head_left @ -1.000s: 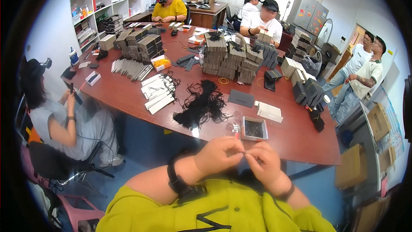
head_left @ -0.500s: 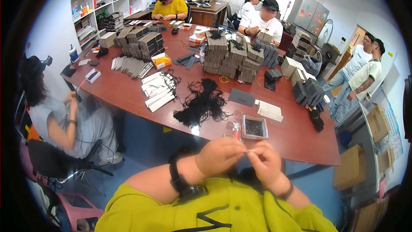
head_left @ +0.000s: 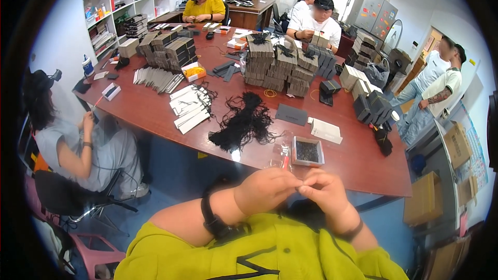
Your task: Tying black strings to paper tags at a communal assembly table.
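Observation:
My left hand and my right hand meet fingertip to fingertip just off the table's near edge. Both are closed in a pinch; whatever sits between the fingers is too small and too covered to name. Beyond them on the table stands a small white box with tiny dark pieces inside. Beside it, close to my left fingers, is a thin red item near small clear plastic bags. A tangled heap of black cords lies farther left.
A dark grey flat piece and a white folded card lie behind the box. White strips with black cords are at left. Tall stacks of grey cartons stand mid-table. A seated person works at left; others sit across.
My pinched hands stay together and have shifted very slightly; the right fingers are drawn in a little closer over the left fingertips. The things on the table lie as before.

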`<state>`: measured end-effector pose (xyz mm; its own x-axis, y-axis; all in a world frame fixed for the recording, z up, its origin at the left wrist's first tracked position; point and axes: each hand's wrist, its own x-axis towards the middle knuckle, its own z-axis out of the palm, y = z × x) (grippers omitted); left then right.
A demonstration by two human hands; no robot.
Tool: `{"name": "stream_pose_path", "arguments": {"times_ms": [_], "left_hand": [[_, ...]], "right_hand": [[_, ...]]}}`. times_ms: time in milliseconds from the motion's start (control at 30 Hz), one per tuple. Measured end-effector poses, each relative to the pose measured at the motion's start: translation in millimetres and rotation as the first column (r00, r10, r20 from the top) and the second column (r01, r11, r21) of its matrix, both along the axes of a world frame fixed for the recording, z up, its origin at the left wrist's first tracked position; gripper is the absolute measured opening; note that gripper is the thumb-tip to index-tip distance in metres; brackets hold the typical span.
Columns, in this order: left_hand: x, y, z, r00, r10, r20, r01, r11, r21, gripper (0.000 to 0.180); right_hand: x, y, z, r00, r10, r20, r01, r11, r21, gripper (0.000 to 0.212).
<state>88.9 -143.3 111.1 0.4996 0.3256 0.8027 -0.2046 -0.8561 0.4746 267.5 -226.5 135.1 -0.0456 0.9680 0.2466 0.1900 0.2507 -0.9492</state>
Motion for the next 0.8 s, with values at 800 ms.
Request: {"name": "stream_pose_path", "arguments": {"times_ms": [800], "left_hand": [[3, 1, 1, 0.979, 0.117, -0.165, -0.147, 0.973, -0.178, 0.016]], "right_hand": [[-4, 5, -33, 0.937, -0.139, -0.321, 0.049, 0.961, -0.27, 0.008]]}}
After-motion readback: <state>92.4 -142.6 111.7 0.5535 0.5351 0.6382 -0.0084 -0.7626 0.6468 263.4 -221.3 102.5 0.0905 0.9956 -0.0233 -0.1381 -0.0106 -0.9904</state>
